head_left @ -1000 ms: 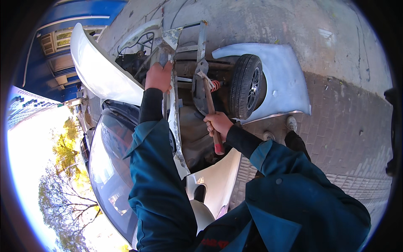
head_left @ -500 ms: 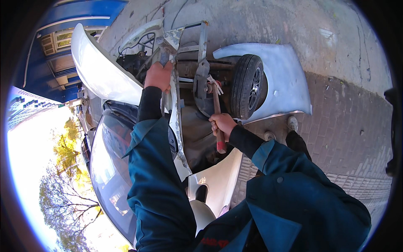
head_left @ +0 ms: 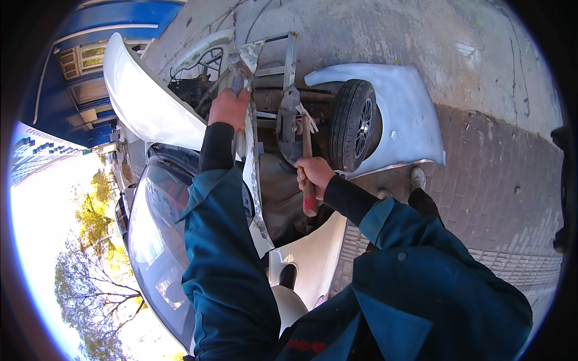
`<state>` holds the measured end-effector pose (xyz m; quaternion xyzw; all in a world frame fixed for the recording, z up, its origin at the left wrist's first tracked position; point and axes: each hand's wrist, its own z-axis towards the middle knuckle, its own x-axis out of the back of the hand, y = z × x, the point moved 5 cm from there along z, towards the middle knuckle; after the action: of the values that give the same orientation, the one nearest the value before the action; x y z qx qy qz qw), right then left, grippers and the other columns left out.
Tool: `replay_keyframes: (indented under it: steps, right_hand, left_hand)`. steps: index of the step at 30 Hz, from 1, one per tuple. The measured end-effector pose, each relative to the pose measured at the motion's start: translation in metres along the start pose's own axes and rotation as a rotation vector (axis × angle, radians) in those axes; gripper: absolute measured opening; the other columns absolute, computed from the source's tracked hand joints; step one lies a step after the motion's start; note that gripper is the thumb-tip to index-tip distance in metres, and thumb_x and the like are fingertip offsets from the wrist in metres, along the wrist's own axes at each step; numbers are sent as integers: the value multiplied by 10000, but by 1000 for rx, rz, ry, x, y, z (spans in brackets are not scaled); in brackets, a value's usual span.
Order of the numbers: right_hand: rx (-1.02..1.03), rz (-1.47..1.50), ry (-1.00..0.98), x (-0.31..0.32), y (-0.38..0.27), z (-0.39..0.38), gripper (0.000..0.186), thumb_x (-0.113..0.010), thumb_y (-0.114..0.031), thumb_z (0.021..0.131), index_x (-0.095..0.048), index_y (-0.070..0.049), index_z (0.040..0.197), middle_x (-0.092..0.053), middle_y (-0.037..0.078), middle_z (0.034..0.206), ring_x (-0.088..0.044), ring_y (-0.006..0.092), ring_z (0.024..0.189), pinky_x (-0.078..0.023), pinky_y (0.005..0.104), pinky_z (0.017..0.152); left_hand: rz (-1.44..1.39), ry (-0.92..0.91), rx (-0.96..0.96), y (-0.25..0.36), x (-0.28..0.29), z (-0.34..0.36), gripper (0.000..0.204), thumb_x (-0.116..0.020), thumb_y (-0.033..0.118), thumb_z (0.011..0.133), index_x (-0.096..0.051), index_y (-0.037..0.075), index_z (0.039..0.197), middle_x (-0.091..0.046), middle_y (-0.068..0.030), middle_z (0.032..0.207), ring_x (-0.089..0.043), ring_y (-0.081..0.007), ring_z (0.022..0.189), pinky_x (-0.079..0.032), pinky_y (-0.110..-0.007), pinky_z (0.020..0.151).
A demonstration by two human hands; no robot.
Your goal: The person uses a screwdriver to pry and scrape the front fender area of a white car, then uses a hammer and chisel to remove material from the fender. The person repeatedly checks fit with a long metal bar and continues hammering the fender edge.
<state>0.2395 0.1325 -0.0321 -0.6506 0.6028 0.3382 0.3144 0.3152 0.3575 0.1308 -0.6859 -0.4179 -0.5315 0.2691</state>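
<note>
My left hand point(head_left: 229, 111) is closed on a grey metal piece point(head_left: 240, 77) along the inner edge of a white car's stripped front end. My right hand point(head_left: 314, 172) grips a wooden hammer handle point(head_left: 308, 198) with a red end. The hammer's pale head point(head_left: 304, 114) lies against or just beside a dark metal bracket point(head_left: 286, 120) near a red coil spring; whether they touch I cannot tell. A wheel point(head_left: 351, 125) stands right of the bracket, and a raised white hood point(head_left: 147, 99) is left of my left hand.
A detached silver-white fender point(head_left: 417, 123) lies on the ground behind the wheel. A windshield point(head_left: 158, 222) is at lower left, a blue building point(head_left: 90, 30) at upper left. Paving point(head_left: 475, 192) and concrete point(head_left: 481, 54) are on the right, with a shoe point(head_left: 418, 177) near the fender.
The hammer in my right hand has shifted slightly, its head a little to the right of where it was a second ago. My left hand stays in nearly the same place.
</note>
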Motion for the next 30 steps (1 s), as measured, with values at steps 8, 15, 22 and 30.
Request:
replay_keyframes:
  steps: [8, 15, 22, 30]
  right_hand:
    - [49, -287, -9, -6, -12, -8, 138, -649, -119, 961, -516, -104, 927, -495, -10, 701, -516, 105, 537, -457, 331, 489]
    - [17, -154, -185, -14, -22, -4, 141, -632, -88, 947, -505, -83, 886, -508, 6, 692, -525, 127, 538, -459, 351, 492]
    - [22, -253, -19, 6, -28, -24, 132, -648, -95, 938, -523, -95, 896, -509, 12, 678, -524, 136, 527, -463, 358, 485]
    - [12, -239, -107, -1, -48, -16, 127, -634, -100, 972, -518, -109, 922, -505, -19, 683, -499, 90, 524, -447, 298, 482]
  left_hand:
    - [89, 40, -86, 9, 3, -1, 534, -576, 431, 1013, -618, -100, 983, -723, -235, 755, -719, -315, 537, -602, -431, 612]
    - [-56, -39, 12, 3, -1, -4, 547, -578, 442, 1010, -615, -103, 978, -713, -209, 722, -717, -314, 529, -597, -425, 598]
    - [-38, 12, 12, 4, -2, -1, 541, -577, 439, 1011, -623, -100, 982, -718, -200, 722, -718, -319, 536, -597, -423, 595]
    - [-145, -47, 90, 8, 5, -4, 524, -583, 425, 1009, -629, -97, 980, -712, -199, 717, -699, -312, 508, -585, -427, 539]
